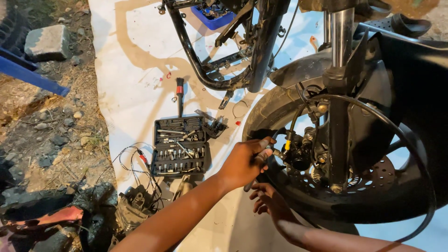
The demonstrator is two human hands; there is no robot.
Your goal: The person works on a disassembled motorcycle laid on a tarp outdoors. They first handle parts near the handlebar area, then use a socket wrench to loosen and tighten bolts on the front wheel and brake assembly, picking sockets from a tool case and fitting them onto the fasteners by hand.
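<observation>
Two hands work at the front wheel of a motorcycle. Your left hand (247,161) has its fingers (262,145) curled shut around the dark handle of a tool (261,161), whose shaft points toward the brake caliper (298,151); the lower end of the handle juts out below the fist. Your right hand (269,201) lies lower, just beside the tyre (275,109), with its fingers bent loosely and apart; whether they touch the rubber cannot be told, and they hold nothing that shows. The caliper sits against the perforated brake disc (380,175), beside the fork leg (339,116), and a black hose (406,140) loops from it around the right of the wheel. Above the tyre curves the dark mudguard (303,70). Left of your forearms, on a white ground sheet (135,60), an open black socket set case (179,145) lies with its bits in rows; a screwdriver (179,95) with a red band lies just above it, and a tangle of wiring (137,161) lies at its left edge. A bare black motorcycle frame (219,56) stands on the sheet farther away. A grey stone block (46,42) rests on the dirt at upper left.
</observation>
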